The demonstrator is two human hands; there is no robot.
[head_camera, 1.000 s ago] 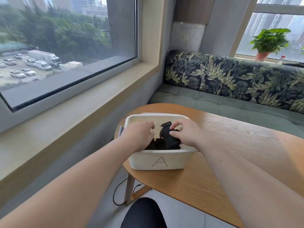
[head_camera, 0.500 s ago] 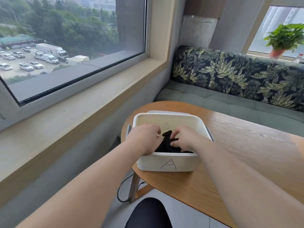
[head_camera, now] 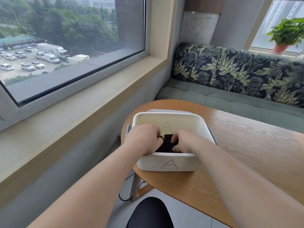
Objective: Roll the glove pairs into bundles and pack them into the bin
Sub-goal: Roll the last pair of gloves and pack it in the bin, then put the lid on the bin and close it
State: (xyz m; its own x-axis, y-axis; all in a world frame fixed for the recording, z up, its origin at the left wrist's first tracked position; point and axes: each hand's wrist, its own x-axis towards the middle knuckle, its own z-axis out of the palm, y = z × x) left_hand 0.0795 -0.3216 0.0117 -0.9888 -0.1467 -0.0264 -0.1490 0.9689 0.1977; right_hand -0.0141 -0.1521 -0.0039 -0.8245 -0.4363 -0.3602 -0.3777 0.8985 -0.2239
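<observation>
A white bin marked "A" stands at the left end of the wooden table. Black rolled gloves lie inside it near the front wall, mostly hidden by my hands. My left hand reaches into the bin from the left, fingers curled down onto the gloves. From the right, my right hand sits in the bin as well, its curled fingers gripping the black bundle. Both hands are low in the bin, side by side.
A window sill runs along the left wall. A green bench with a leaf-patterned backrest stands behind the table. A potted plant sits on the far sill. A table leg and a cable lie below the bin.
The black bundle, held above the rim a second ago, has been lowered into the bin. Both hands have sunk deeper and closer together.
</observation>
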